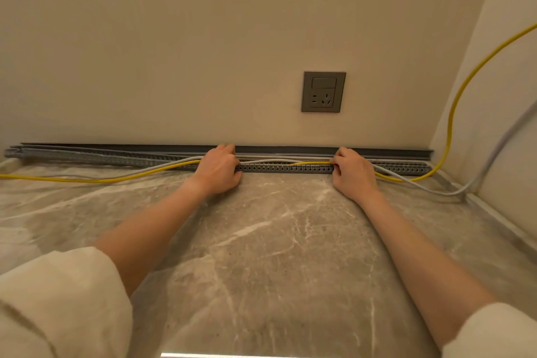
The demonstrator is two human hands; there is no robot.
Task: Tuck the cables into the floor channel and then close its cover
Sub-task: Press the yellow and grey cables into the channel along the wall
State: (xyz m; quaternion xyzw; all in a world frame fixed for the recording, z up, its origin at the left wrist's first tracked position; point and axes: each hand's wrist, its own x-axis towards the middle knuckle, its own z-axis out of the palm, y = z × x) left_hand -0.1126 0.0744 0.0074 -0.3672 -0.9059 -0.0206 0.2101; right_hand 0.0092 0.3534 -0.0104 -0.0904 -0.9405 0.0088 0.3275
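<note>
A grey slotted floor channel [286,168] runs along the foot of the wall. Its flat grey cover [290,150] lies behind it against the wall. A yellow cable [96,180] and a grey cable [267,160] cross the channel between my hands and trail onto the floor on both sides. My left hand [219,170] rests over the channel with its fingers curled on the cables. My right hand [353,173] does the same further right, fingers closed where both cables pass. Between the hands the cables lie along the top of the channel.
A grey wall socket [323,91] sits above the channel. The right side wall [499,125] forms a corner, where both cables rise out of view. More grey channel pieces [58,152] lie at the left. The floor [276,241] is marble-patterned.
</note>
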